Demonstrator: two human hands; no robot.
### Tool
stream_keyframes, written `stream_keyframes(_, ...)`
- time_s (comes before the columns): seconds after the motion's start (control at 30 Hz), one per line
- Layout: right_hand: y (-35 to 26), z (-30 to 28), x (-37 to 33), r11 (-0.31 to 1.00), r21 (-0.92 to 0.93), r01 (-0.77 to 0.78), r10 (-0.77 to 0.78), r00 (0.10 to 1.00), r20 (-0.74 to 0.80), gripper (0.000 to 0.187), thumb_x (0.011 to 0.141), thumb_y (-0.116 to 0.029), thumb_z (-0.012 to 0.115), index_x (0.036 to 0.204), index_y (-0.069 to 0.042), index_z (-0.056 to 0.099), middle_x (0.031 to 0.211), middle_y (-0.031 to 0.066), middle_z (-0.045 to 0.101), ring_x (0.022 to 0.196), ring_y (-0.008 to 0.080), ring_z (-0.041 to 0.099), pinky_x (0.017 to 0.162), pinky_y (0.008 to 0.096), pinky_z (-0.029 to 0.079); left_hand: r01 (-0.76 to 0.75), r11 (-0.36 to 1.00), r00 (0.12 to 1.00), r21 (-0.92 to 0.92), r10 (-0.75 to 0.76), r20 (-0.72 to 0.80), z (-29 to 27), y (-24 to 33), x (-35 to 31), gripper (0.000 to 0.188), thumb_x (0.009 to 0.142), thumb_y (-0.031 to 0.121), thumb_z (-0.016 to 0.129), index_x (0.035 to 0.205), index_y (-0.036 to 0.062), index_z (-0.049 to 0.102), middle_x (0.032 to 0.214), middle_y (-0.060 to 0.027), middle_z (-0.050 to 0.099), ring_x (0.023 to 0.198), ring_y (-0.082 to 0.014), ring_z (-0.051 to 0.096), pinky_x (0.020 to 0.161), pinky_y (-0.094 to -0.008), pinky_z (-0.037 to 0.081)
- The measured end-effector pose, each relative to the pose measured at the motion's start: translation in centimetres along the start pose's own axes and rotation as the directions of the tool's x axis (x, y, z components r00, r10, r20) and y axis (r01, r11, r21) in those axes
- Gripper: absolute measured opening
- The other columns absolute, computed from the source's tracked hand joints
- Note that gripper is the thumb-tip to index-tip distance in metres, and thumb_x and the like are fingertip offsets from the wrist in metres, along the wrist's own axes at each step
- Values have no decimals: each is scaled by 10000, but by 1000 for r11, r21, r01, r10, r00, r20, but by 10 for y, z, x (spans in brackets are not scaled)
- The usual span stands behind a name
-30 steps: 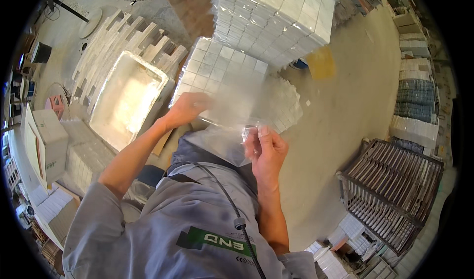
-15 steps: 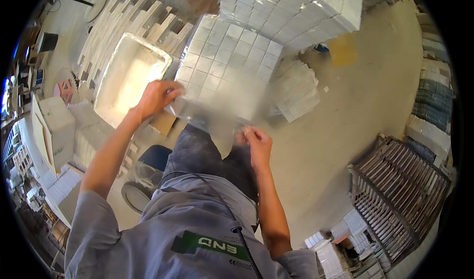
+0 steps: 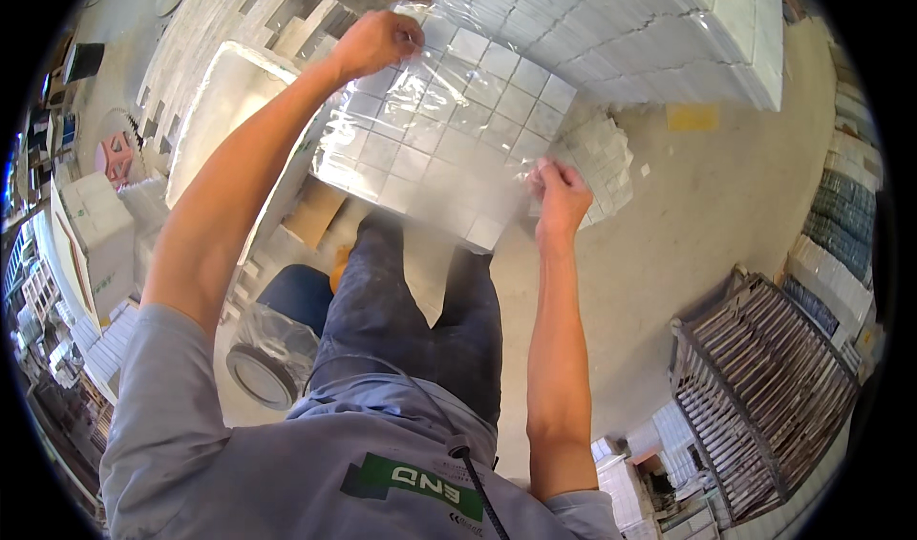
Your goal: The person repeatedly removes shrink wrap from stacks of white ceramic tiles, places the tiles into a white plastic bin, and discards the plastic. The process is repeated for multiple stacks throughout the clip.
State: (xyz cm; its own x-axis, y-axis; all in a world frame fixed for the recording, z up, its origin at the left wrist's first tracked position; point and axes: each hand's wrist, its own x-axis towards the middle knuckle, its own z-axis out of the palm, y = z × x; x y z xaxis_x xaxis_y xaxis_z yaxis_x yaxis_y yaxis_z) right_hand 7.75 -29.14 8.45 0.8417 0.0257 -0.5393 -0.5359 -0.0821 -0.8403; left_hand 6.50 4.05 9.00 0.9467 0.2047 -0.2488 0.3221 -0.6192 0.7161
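A sheet of square whitish mosaic tiles (image 3: 411, 163) lies flat in front of me, at the top of what looks like a stack. Clear plastic film (image 3: 449, 82) stretches over it, with bright glints along its creases. At the far left corner my left hand (image 3: 380, 42) pinches the film's edge. Beside the right edge of the tiles my right hand (image 3: 562, 189) is closed on another part of the film, thumb and fingers together. A blurred patch hides part of the nearer tiles.
A tall stack of wrapped white tile sheets (image 3: 659, 34) stands at the far right. Left of the tiles is a pale, worn tub (image 3: 205, 125). More tile sheets (image 3: 611, 163) lie on the floor, with a slatted wooden rack (image 3: 764, 397) at right and a blue stool (image 3: 296, 296) near my legs.
Both hands have moved away from me over the tiles, the left one farther, drawing the film across them. My right hand has also shifted rightward.
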Motion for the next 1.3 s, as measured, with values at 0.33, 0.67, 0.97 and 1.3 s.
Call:
stream_keyframes(0.33, -2, 9, 60, 980, -176, 96, -104, 994, -35, 135, 808, -85, 688, 812, 10, 593, 653, 14, 554, 548, 75, 488, 482, 220, 340, -17, 983, 981, 181, 52, -186, 11, -13, 38, 172, 762, 218, 662, 862, 85, 708, 766, -115, 679, 721, -264, 653, 685, -350, 495)
stream_keyframes(0.67, -2, 18, 67, 980, -163, 116, -132, 987, -88, 185, 775, -108, 706, 777, 31, 583, 650, 36, 558, 513, 94, 484, 465, 242, 374, 93, 943, 952, 320, 10, -306, 15, -8, 40, 224, 738, 242, 703, 891, 79, 691, 848, -135, 668, 794, -312, 635, 713, -408, 488)
stream_keyframes(0.97, 4, 9, 72, 986, -93, 136, -140, 990, -33, 183, 796, -104, 699, 804, 21, 567, 630, 25, 541, 517, 82, 473, 470, 228, 355, -177, 836, 807, 520, 425, -409, 31, 30, -12, 272, 735, 144, 729, 993, 99, 654, 992, -105, 632, 896, -307, 606, 764, -412, 482)
stream_keyframes(1.3, 8, -14, 75, 997, -15, 79, -78, 995, 54, 295, 884, -256, 643, 879, 37, 615, 751, 70, 632, 626, 124, 599, 560, 245, 493, 40, 974, 998, 225, -29, -49, 88, 16, -64, 293, 657, 178, 773, 847, 58, 585, 879, -92, 556, 872, -273, 533, 769, -375, 447)
